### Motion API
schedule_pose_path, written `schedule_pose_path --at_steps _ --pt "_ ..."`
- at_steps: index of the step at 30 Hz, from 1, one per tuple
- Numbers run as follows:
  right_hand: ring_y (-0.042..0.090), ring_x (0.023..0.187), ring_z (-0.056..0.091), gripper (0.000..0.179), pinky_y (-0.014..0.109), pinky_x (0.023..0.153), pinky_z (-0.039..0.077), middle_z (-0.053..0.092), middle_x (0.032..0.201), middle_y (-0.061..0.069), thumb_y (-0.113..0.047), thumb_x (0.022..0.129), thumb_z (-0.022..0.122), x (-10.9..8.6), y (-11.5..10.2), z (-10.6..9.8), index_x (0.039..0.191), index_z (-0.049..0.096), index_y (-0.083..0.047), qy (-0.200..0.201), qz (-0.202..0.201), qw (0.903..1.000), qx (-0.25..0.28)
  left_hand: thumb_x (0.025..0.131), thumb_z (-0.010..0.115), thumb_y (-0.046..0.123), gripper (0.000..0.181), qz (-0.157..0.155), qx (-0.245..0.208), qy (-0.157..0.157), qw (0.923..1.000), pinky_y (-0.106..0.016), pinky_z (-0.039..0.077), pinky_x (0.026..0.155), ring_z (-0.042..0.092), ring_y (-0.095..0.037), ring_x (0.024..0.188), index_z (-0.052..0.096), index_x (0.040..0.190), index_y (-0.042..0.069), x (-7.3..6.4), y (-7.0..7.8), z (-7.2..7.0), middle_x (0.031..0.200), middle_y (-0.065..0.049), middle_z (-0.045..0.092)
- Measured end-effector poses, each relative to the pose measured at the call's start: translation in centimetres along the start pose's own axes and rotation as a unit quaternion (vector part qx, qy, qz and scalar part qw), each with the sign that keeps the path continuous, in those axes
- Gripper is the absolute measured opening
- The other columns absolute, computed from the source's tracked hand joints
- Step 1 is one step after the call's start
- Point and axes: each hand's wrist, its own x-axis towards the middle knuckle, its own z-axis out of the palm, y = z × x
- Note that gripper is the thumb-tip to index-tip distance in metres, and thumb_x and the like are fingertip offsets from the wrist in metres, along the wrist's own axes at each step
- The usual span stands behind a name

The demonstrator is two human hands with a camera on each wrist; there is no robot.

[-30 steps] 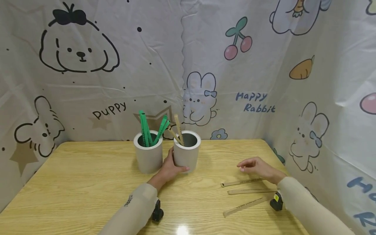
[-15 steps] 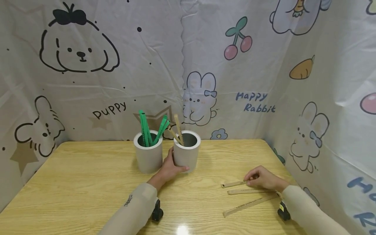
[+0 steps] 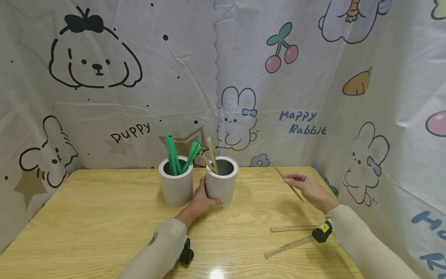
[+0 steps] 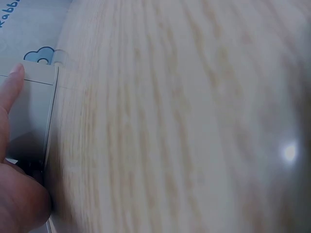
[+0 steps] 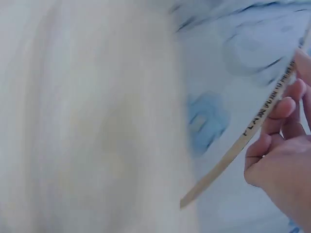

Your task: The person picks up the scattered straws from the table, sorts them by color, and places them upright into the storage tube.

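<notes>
My left hand (image 3: pixel 201 201) grips the right white cup (image 3: pixel 223 188) round its lower side; two tan sticks (image 3: pixel 212 155) lean inside that cup. In the left wrist view, the left thumb (image 4: pixel 12 87) lies along the cup's wall. My right hand (image 3: pixel 310 190) pinches a long, thin tan stick with black print (image 5: pixel 233 153), like a paper-wrapped straw, raised over the table and tilted. Below this hand, two similar tan sticks (image 3: pixel 294 228) (image 3: pixel 289 248) lie on the table, their right ends hidden by the wrist camera.
A second white cup (image 3: pixel 177 190) holding several green sticks (image 3: pixel 172 155) stands left of the gripped cup. The wooden table (image 3: pixel 104 224) ends at a patterned cloth (image 3: pixel 181 89) behind and at the sides.
My right hand first came down on the farthest of three tan sticks, took it and lifted it away from the table. The left hand has stayed on the cup.
</notes>
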Motion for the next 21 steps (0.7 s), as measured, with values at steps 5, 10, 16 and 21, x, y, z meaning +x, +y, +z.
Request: schedule_pose_path --at_steps 5,10,16,21 --pt "0.006 0.084 0.057 0.025 0.021 0.081 0.045 0.069 0.092 -0.009 -0.009 0.104 0.055 1.6 -5.6 2.4 0.097 0.076 -0.021 0.005 -0.086 0.9499 0.301 0.076 0.09 0.015 0.111 0.002 0.002 0.002 1.0 -0.056 0.029 0.123 0.039 -0.041 0.145 0.018 0.159 0.008 -0.1 0.2 0.1 0.158 -0.023 0.038" --pt "0.009 0.084 0.056 0.017 0.024 0.083 0.042 0.067 0.091 -0.007 -0.011 0.101 0.06 3.0 -10.5 6.0 0.093 0.072 -0.021 0.003 -0.128 0.9074 0.4 0.076 0.09 0.015 0.11 -0.002 0.007 0.004 1.0 -0.056 0.03 0.123 0.04 -0.041 0.145 0.019 0.159 0.008 -0.1 0.4 0.1 0.158 -0.023 0.038" --pt "0.009 0.084 0.053 0.027 0.024 0.084 0.041 0.063 0.089 -0.008 -0.011 0.104 0.053 5.3 -12.9 10.3 0.087 0.069 -0.024 0.019 -0.124 0.8989 0.42 0.076 0.09 0.017 0.111 -0.006 0.008 0.0 0.9999 -0.056 0.029 0.123 0.039 -0.041 0.146 0.018 0.16 0.009 -0.2 0.5 0.0 0.159 -0.022 0.037" --pt "0.008 0.085 0.053 0.022 0.023 0.083 0.041 0.062 0.091 -0.008 -0.011 0.107 0.048 6.7 -11.9 12.9 0.1 0.067 -0.021 0.035 -0.042 0.9244 0.378 0.076 0.09 0.019 0.112 -0.009 0.011 -0.003 0.9999 -0.056 0.03 0.122 0.039 -0.04 0.146 0.017 0.16 0.009 0.0 0.3 0.0 0.16 -0.022 0.037"
